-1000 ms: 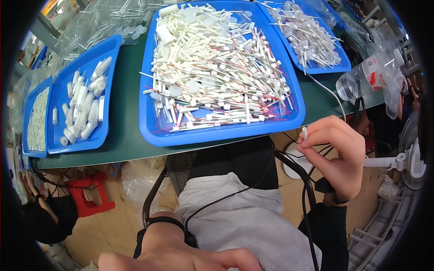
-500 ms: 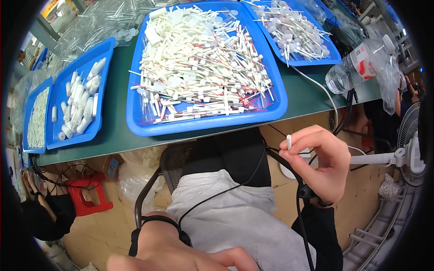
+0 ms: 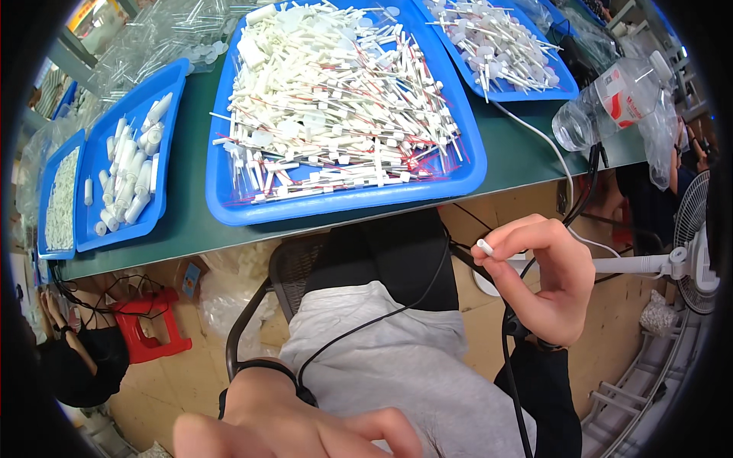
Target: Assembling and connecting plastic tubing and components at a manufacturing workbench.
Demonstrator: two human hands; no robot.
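Observation:
Out to the right, clear of the table's front edge, my right hand (image 3: 546, 275) is closed in a pinch. Thumb and forefinger grip a small white tube-like piece (image 3: 485, 247), one round end of which shows. My left hand (image 3: 305, 433) is low at the bottom edge, over my lap, with its back showing and its fingers bent. The picture's edge cuts off its fingertips, so anything between them is hidden. In front of me on the table lies a big blue tray (image 3: 343, 208) heaped with thin white sticks, short white tubes and red strands.
Left on the green table (image 3: 191, 153) stand two smaller blue trays, one with white cylinders (image 3: 126, 172), one with tiny white pieces (image 3: 62, 198). Another blue tray (image 3: 527, 95) and a plastic bottle (image 3: 611, 103) are at right. Cables (image 3: 569, 191) hang near my right hand; a fan (image 3: 695, 244) stands beyond.
The white piece in my right hand has tilted from upright to slanting, its round end now toward me. My left hand has shifted slightly. The trays appear slightly shifted in the view.

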